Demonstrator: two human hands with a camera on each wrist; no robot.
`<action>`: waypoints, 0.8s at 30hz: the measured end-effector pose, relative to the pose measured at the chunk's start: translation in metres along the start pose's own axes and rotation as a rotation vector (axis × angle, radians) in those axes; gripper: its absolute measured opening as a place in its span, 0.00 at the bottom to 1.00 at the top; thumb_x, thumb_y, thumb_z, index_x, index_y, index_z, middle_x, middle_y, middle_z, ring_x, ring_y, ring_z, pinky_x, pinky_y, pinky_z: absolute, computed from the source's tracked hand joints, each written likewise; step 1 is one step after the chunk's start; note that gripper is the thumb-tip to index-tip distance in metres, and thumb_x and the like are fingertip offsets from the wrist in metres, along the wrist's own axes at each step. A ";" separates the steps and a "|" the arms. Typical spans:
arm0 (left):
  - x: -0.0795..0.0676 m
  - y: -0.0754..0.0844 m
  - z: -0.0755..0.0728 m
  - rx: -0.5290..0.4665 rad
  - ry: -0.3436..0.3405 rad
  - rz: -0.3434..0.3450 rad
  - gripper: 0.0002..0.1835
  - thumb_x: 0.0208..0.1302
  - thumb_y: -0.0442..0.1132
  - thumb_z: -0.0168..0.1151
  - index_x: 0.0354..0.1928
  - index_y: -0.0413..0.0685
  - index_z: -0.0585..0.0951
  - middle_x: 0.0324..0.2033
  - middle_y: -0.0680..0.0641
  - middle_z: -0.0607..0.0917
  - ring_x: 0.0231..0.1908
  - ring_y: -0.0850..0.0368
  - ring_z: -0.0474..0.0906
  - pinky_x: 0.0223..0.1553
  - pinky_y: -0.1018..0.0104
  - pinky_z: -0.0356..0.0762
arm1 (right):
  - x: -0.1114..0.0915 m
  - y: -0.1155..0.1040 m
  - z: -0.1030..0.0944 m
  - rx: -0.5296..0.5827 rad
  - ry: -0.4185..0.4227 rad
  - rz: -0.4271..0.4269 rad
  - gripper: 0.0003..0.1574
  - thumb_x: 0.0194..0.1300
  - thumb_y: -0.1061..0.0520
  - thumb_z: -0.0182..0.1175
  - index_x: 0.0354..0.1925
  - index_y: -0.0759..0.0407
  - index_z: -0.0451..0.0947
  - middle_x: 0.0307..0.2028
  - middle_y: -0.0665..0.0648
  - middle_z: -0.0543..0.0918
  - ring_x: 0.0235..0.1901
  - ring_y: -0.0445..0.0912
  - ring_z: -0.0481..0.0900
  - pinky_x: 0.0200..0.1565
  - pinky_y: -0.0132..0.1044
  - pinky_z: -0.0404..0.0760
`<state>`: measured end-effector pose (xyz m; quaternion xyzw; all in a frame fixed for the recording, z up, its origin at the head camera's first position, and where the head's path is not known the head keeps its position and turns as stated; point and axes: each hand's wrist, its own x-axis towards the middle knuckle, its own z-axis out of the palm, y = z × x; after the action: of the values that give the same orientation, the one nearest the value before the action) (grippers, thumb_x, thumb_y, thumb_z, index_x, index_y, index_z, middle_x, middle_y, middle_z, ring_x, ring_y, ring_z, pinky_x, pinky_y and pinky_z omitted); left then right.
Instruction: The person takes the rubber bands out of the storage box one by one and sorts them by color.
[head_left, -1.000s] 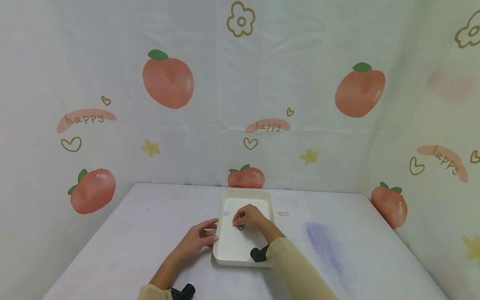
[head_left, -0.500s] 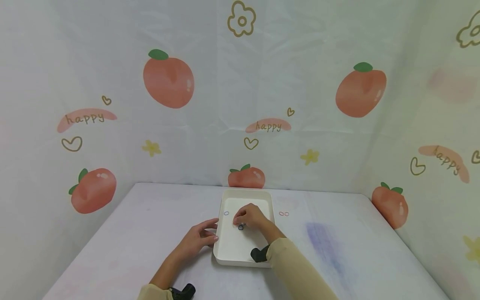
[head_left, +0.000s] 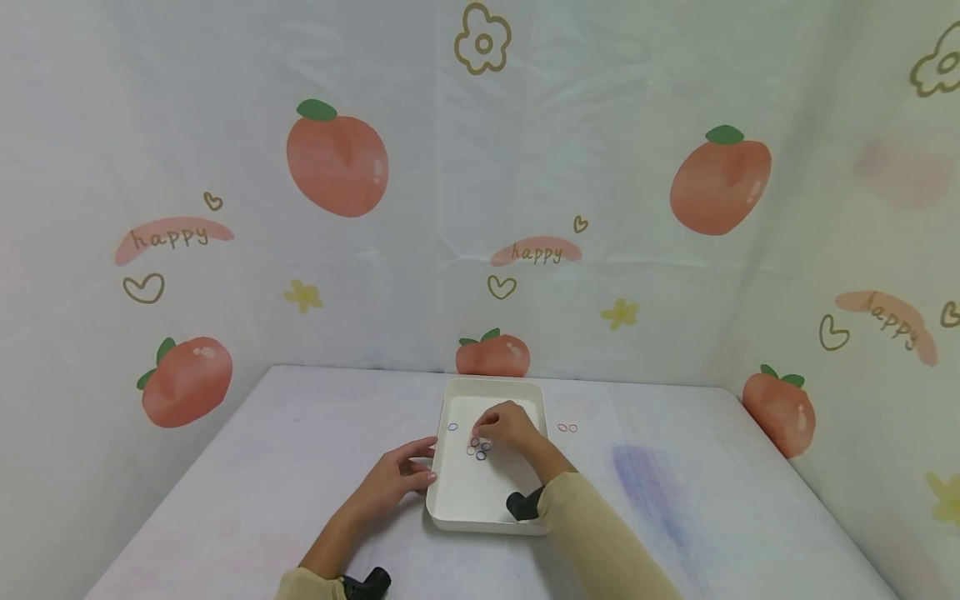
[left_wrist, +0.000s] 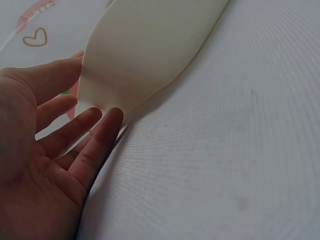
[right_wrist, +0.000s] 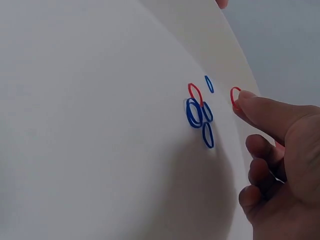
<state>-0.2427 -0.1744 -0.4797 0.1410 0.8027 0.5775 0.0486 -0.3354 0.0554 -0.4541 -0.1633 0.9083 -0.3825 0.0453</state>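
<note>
A white rectangular tray (head_left: 457,500) holds several small rubber bands. My right hand (head_left: 512,427) is over it, thumb and forefinger pinching a red rubber band (right_wrist: 233,97) by its edge. Below lies a cluster with another red rubber band (right_wrist: 195,94), overlapping blue rubber bands (right_wrist: 194,114) and a blue rubber band (right_wrist: 208,135) beside them. One more blue rubber band (head_left: 452,427) lies by itself near the tray's left wall. My left hand (head_left: 393,479) has its fingers loosely extended, fingertips (left_wrist: 116,116) right at the tray's outer left side.
Two red rubber bands (head_left: 567,428) lie on the white-covered table (head_left: 637,517) just right of the tray. A printed curtain (head_left: 420,208) with fruit pictures encloses the back and sides. Black wrist-worn devices (head_left: 525,504) are on both arms.
My right hand has risen slightly and shifted away from the cluster, uncovering more of the bands, and a red rubber band shows between its fingertips. The left hand and tray stay put.
</note>
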 end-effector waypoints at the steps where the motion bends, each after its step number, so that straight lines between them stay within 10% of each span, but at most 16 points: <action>1: 0.000 0.000 0.000 0.000 0.001 -0.001 0.32 0.63 0.36 0.65 0.68 0.37 0.68 0.56 0.35 0.76 0.45 0.48 0.81 0.41 0.62 0.82 | 0.000 0.000 -0.002 0.002 0.006 0.003 0.04 0.59 0.57 0.69 0.30 0.55 0.87 0.28 0.48 0.83 0.31 0.43 0.75 0.33 0.34 0.74; 24: -0.001 0.001 0.001 -0.015 0.009 0.007 0.32 0.62 0.35 0.66 0.67 0.36 0.68 0.55 0.35 0.76 0.44 0.48 0.81 0.41 0.63 0.82 | -0.002 0.008 -0.049 -0.078 0.109 -0.050 0.03 0.60 0.57 0.68 0.30 0.55 0.87 0.29 0.48 0.80 0.34 0.44 0.74 0.35 0.37 0.77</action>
<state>-0.2412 -0.1737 -0.4795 0.1409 0.7980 0.5843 0.0437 -0.3457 0.0950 -0.4254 -0.1665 0.9192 -0.3563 -0.0203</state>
